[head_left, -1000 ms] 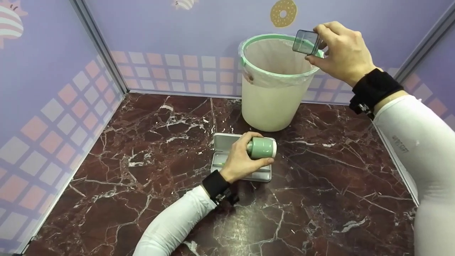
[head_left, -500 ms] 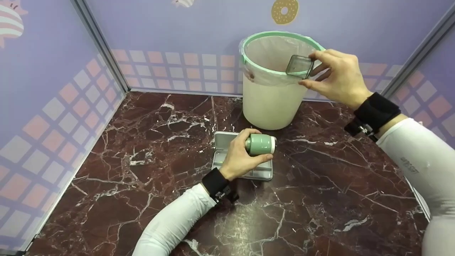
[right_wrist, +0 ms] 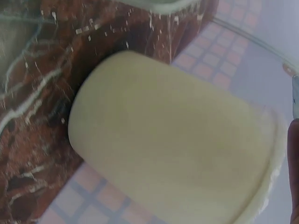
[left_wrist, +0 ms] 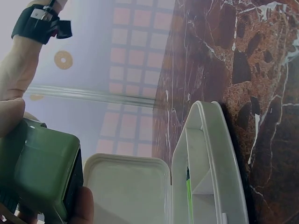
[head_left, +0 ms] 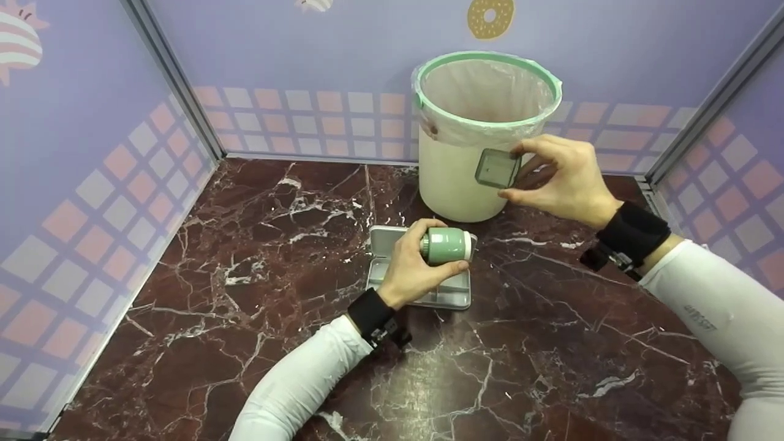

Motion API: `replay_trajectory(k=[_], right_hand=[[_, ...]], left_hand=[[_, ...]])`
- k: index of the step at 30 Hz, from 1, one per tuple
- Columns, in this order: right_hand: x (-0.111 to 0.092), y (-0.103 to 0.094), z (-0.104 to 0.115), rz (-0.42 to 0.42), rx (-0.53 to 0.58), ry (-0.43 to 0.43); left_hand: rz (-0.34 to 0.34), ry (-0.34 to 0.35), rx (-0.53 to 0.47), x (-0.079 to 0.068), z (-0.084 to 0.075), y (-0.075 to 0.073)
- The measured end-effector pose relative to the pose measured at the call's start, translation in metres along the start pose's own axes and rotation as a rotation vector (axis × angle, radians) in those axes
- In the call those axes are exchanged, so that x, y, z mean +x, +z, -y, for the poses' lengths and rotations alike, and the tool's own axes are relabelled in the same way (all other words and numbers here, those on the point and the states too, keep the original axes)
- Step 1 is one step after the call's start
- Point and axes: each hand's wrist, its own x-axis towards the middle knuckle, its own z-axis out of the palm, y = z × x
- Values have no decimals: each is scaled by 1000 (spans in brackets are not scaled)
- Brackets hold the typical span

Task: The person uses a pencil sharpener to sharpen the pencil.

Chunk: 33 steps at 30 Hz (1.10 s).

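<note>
My left hand (head_left: 404,272) grips a green pencil sharpener (head_left: 446,245) with a white end and a ribbed part, lying sideways over an open, pale pencil case (head_left: 453,300). In the left wrist view, the green body (left_wrist: 44,163) hangs beside the case's raised lid (left_wrist: 128,186). A thin green stick (left_wrist: 189,200) lies in one compartment of the case. My right hand (head_left: 566,180) pinches a small see-through grey box (head_left: 497,168), the sharpener's shavings drawer by its look, by one side. The box overlaps the front of the bin in the head view.
A cream waste bin (head_left: 459,177) with a green rim (head_left: 471,56) and clear liner stands at the back wall, behind the case. Purple panels with pink and white checks enclose the dark red marbled table (head_left: 275,245) at the back and sides.
My right hand has brought the grey box down from over the bin's rim, toward me and slightly left. My left hand stays nearly in place with the sharpener.
</note>
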Motion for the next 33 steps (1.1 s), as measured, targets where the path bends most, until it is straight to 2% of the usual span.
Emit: replay_trajectory(k=[6, 12, 20, 26, 33], right_hand=[[-15, 15, 2, 33, 60, 8], [-33, 27, 4, 23, 147, 37], [-60, 46, -1, 57, 245, 85], [-81, 63, -7, 88, 263, 108], [-93, 74, -13, 86, 308, 140]], left_hand=[[-16, -8, -24, 0, 0, -1], [-42, -15, -45, 1, 2, -1], [-56, -53, -65, 0, 5, -2], [-56, -44, -78, 0, 7, -2], [-54, -33, -90, 0, 8, -1]])
